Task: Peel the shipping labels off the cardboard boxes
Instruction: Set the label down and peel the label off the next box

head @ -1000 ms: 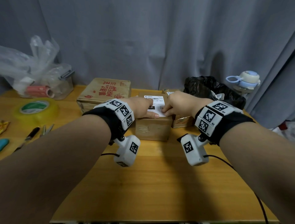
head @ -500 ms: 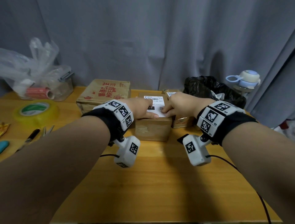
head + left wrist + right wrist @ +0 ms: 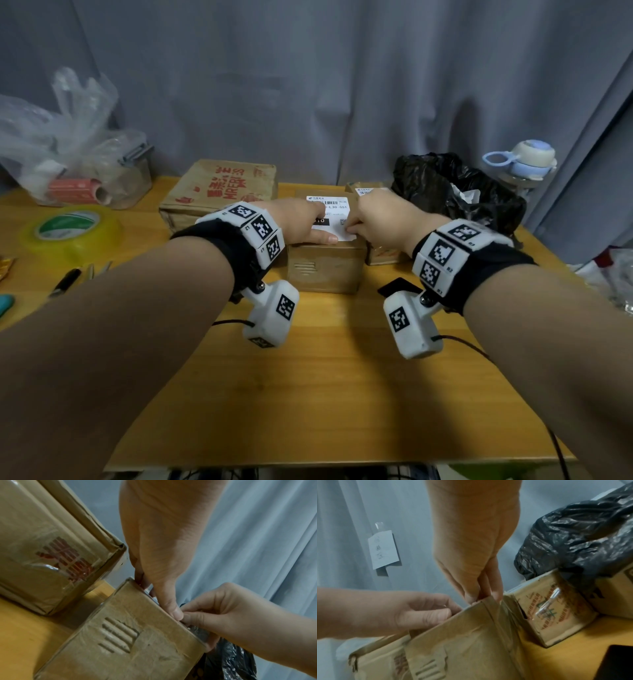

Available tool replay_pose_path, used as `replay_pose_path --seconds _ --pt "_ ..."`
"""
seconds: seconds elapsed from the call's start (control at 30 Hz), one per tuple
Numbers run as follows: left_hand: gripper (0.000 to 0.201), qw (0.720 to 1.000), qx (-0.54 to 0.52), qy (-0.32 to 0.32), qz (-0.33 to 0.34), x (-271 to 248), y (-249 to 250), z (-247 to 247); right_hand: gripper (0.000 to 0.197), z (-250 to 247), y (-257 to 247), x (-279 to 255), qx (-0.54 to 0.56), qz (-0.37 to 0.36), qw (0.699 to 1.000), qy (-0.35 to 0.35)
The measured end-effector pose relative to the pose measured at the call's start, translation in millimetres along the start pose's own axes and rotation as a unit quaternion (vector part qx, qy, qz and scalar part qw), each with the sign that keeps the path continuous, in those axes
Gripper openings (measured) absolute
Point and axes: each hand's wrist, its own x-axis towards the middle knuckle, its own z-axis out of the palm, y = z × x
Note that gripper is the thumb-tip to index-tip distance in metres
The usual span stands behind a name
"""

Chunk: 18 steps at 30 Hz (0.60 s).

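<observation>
A small cardboard box [image 3: 325, 270] stands mid-table with a white shipping label [image 3: 330, 214] on its top. My left hand [image 3: 318, 226] lies flat on the top and presses down, its thumb stretched along the near edge [image 3: 173, 609]. My right hand [image 3: 356, 228] has curled fingers that pinch the label's near right corner, right beside the left thumb [image 3: 197, 615]. From the right wrist, the box [image 3: 462, 642] shows crumpled tape on its side. A second small labelled box [image 3: 368, 189] sits behind the right hand. A larger box with red print [image 3: 222, 192] stands at the left.
A black plastic bag [image 3: 455, 192] and a water bottle [image 3: 524, 161] are at the back right. A yellow tape roll [image 3: 72, 229], a pen [image 3: 65, 282] and a clear bag over a container [image 3: 68, 154] are at the left. A flat black object [image 3: 397, 286] lies by the right wrist.
Both hands stay on the box top. The right wrist has shifted slightly while its fingers keep working at the label's near right corner.
</observation>
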Motion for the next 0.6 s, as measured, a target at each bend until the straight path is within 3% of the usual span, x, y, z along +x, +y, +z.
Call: replay_pose_path --seconds 0.2,0.43,0.6 --pt "0.067 0.999 0.037 0.007 0.001 -3 -1 1 0.020 -15 9 -4 0.062 0.000 0.995 -0.076" --pt "0.056 0.993 0.115 0.015 0.018 -7 5 -6 0.024 -10 0 -6 0.018 -0.015 0.999 -0.048" --pt "0.055 0.996 0.085 0.027 0.015 -8 -1 -6 0.025 -4 -3 -10 -0.006 -0.009 1.000 0.004"
